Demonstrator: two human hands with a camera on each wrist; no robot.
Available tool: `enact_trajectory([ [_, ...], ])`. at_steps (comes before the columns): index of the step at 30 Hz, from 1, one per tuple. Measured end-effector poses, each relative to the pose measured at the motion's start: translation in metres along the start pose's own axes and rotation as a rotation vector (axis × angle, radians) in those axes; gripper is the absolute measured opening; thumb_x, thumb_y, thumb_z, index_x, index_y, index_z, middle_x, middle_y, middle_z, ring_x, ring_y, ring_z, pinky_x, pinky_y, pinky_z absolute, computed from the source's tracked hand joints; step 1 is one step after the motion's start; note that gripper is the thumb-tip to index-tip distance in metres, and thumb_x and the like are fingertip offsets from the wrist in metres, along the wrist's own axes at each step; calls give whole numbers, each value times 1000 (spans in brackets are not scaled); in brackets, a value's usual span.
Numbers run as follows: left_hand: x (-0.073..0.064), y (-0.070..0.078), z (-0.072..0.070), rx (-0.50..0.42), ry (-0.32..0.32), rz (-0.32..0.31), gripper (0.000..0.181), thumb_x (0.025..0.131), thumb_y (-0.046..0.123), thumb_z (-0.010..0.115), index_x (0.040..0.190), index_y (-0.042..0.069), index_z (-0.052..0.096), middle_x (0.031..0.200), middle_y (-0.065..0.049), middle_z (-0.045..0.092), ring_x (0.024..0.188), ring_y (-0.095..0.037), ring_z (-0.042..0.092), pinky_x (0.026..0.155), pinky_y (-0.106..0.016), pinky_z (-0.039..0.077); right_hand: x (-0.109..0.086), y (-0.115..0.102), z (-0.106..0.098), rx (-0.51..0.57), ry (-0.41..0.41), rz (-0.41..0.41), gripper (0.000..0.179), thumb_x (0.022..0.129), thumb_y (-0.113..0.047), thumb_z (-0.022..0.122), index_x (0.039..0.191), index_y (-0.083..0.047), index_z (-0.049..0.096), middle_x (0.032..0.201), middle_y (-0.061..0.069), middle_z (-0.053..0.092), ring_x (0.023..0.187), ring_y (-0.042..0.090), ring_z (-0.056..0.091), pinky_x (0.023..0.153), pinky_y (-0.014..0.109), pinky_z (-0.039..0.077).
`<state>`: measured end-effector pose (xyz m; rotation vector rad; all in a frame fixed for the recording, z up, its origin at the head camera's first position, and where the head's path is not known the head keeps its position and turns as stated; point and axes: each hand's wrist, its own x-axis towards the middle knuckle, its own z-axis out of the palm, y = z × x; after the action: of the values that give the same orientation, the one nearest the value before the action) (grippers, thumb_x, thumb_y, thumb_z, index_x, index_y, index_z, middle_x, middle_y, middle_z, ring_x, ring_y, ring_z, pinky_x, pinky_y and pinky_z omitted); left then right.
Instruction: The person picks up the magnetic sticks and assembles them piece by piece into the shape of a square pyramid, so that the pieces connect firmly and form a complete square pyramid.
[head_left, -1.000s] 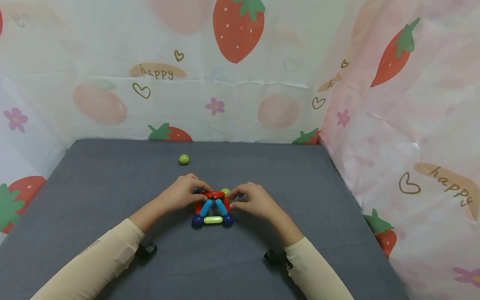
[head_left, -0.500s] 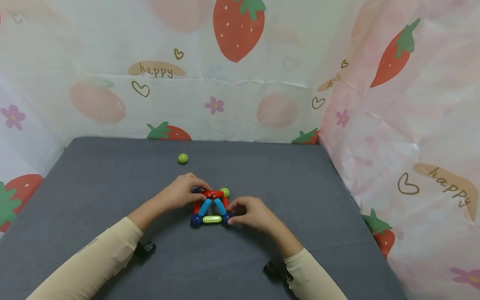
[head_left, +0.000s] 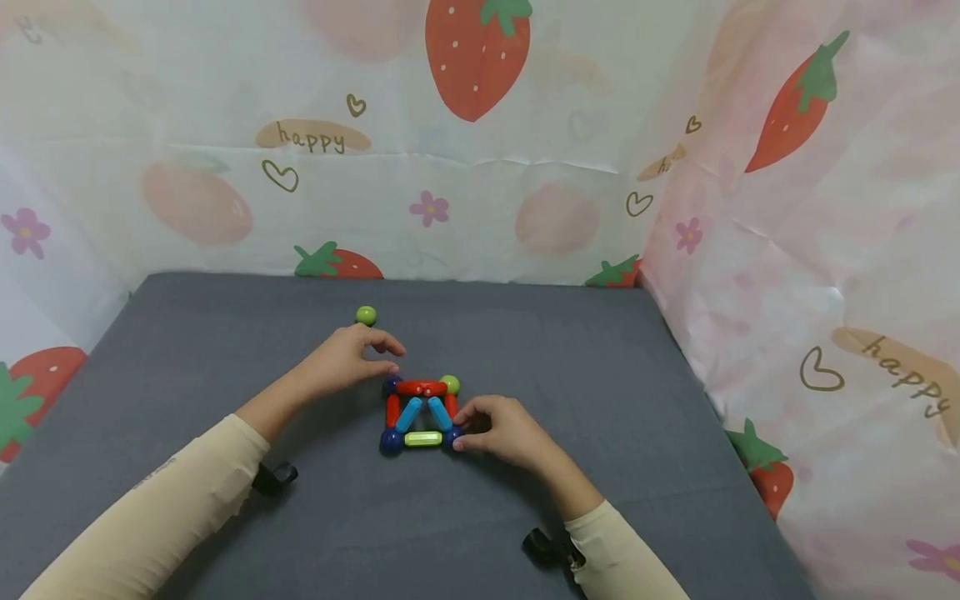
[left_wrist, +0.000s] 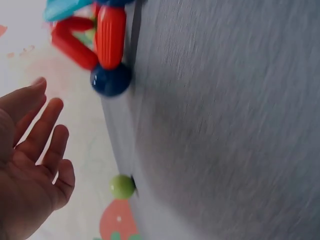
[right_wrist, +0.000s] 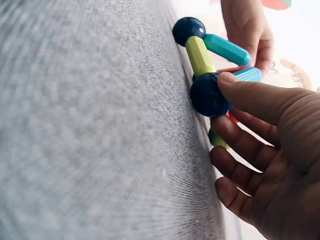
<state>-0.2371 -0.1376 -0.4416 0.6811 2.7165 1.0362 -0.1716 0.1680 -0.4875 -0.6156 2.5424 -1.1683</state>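
Observation:
On the grey cloth sits a toy frame of magnetic rods and balls. Its front yellow-green rod joins two navy balls, and two light blue rods lean inward and up toward red rods. A green ball marks the back right corner, a navy ball the back left. My right hand pinches the front right navy ball between thumb and fingers. Beside the back left corner, my left hand hovers with relaxed, spread fingers, holding nothing; the left wrist view shows it apart from the frame.
A loose green ball lies farther back on the cloth-covered table, just beyond the left hand. Dark straps show below both wrists. Strawberry-printed sheets hang behind and at the sides.
The left hand has let go of the frame's top and moved back and left, its fingers opening. The right hand came forward from the back right area to the front right navy ball.

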Motion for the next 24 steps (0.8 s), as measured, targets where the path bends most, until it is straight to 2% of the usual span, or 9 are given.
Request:
enact_trajectory([
  [4, 7, -10, -14, -3, 72, -48, 31, 95, 25, 75, 124, 14, 72, 126, -10, 67, 123, -33, 55, 98, -52, 49, 0, 1, 0, -6, 5, -2, 20, 84, -31, 86, 101, -28, 75, 97, -13, 70, 92, 7, 65, 79, 28, 54],
  [8, 18, -24, -25, 22, 140, -70, 34, 97, 25, 73, 128, 13, 69, 131, -11, 66, 125, -34, 54, 102, -55, 46, 0, 2, 1, -2, 8, -3, 20, 84, -30, 87, 101, -28, 75, 97, -13, 70, 92, 9, 65, 78, 28, 54],
  [14, 35, -47, -35, 24, 223, -139, 44, 98, 25, 71, 138, 9, 62, 140, -17, 59, 131, -38, 48, 104, -61, 42, -1, 3, 0, 6, 15, -7, 21, 84, -31, 86, 102, -28, 75, 99, -12, 69, 93, 10, 65, 76, 28, 54],
  [17, 40, -58, -34, -5, 231, -183, 48, 98, 26, 71, 142, 9, 60, 144, -20, 54, 134, -40, 45, 104, -62, 41, -1, 4, 1, 8, 16, -8, 21, 84, -31, 86, 102, -28, 75, 100, -12, 69, 93, 9, 64, 77, 28, 54],
  [24, 48, -76, -31, -56, 177, -235, 53, 100, 29, 68, 147, 7, 53, 148, -21, 51, 138, -40, 44, 107, -59, 41, -2, 3, 2, 13, 20, -11, 21, 85, -31, 86, 103, -28, 76, 101, -13, 70, 94, 7, 64, 79, 27, 54],
])
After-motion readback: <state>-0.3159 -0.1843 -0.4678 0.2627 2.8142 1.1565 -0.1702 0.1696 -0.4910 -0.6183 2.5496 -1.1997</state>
